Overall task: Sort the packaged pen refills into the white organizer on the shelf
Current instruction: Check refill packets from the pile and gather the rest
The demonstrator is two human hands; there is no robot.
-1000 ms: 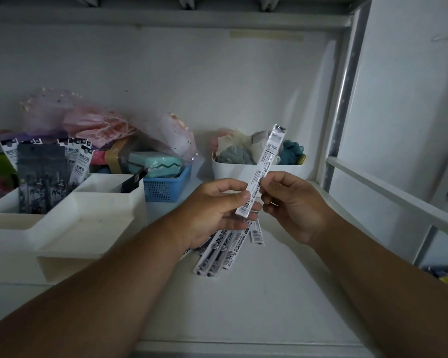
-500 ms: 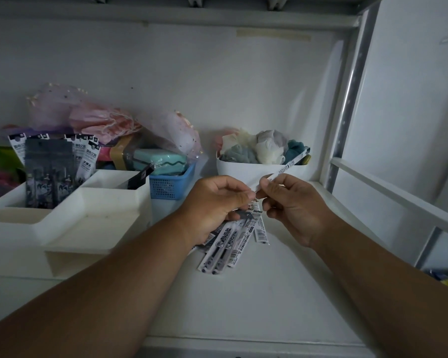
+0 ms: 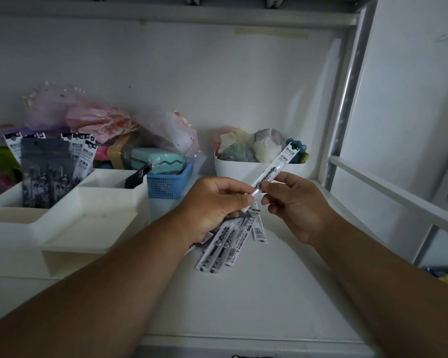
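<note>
My left hand (image 3: 215,205) grips a fanned bunch of packaged pen refills (image 3: 230,239) whose ends hang down below the fist. My right hand (image 3: 292,202) pinches a single packaged refill (image 3: 279,164) near its lower end; it slants up to the right, in front of the white bowl. The lower tip of this refill touches my left fingers. The white organizer (image 3: 62,228) stands on the shelf at the left. Its back left compartment holds several upright refill packs (image 3: 49,171). One dark pack (image 3: 137,178) leans in the back right compartment.
A blue basket (image 3: 170,183) with a teal case sits behind the organizer, under pink mesh bags (image 3: 101,122). A white bowl (image 3: 243,169) of soft items stands at the back centre. A metal upright (image 3: 347,99) and a white rail (image 3: 398,195) bound the shelf at the right.
The single refill stood steeply between both hands, dropped nearly flat half a second ago, and now slants up to the right again in my right hand. The camera has come closer.
</note>
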